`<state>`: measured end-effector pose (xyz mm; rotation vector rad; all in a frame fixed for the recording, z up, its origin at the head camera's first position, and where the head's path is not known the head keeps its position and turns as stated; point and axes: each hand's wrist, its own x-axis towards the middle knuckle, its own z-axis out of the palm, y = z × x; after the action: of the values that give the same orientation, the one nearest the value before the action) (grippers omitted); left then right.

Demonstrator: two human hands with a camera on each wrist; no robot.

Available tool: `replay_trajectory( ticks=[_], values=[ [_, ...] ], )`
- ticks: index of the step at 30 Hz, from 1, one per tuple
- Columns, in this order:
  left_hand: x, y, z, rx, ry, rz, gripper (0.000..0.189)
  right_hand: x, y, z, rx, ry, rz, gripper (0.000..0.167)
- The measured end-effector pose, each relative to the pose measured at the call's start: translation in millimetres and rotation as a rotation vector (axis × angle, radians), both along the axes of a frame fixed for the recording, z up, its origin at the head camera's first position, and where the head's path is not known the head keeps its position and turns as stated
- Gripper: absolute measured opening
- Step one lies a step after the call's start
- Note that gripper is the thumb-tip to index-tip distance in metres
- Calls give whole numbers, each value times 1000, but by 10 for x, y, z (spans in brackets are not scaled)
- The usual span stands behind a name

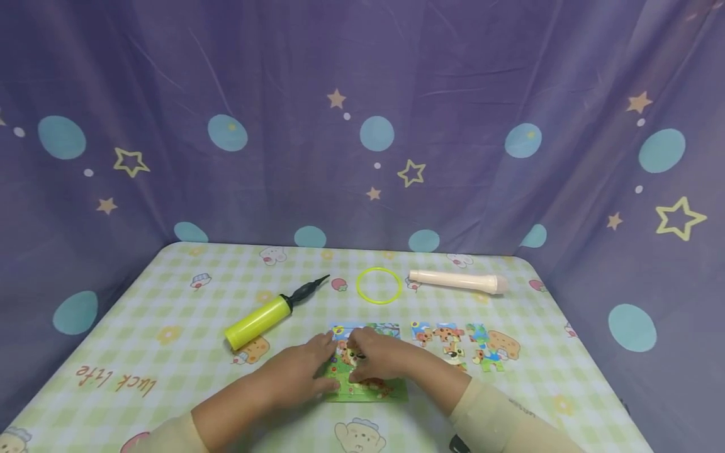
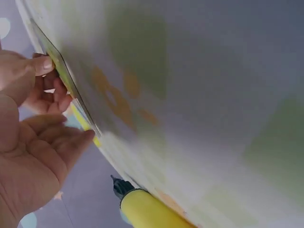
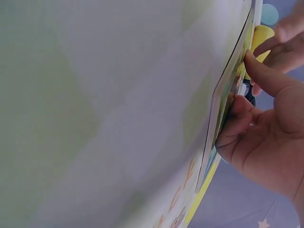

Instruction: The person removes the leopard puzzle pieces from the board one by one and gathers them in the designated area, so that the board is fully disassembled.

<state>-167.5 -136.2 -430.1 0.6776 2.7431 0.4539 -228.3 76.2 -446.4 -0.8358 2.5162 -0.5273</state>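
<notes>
A square jigsaw puzzle (image 1: 370,395) with a colourful animal picture lies at the front middle of the table. Over its middle is my right hand (image 1: 382,354), fingertips bent down onto the picture and thumb (image 3: 268,76) set apart from them. No piece shows between that thumb and the fingers. My left hand (image 1: 300,372) rests at the puzzle's left edge, its fingers loosely extended and holding nothing. The hands cover part of the picture. Several loose jigsaw pieces (image 1: 447,333) lie to the right of the puzzle.
A yellow hand pump (image 1: 259,323) with a black nozzle lies left of the puzzle. Behind the puzzle are a yellow ring (image 1: 359,290) and a pale microphone-shaped stick (image 1: 455,281). A checked cloth (image 1: 187,352) covers the table, and a purple curtain (image 1: 453,82) hangs round it.
</notes>
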Motion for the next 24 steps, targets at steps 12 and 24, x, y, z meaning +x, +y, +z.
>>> replay_trajectory(
  ticks=[12, 24],
  values=[
    [-146, 110, -44, -165, 71, 82, 85, -8, -41, -6, -45, -28, -14, 49],
    [-183, 134, -54, -220, 130, 36, 87, -15, 86, 24, -185, 5, 15, 19]
  ],
)
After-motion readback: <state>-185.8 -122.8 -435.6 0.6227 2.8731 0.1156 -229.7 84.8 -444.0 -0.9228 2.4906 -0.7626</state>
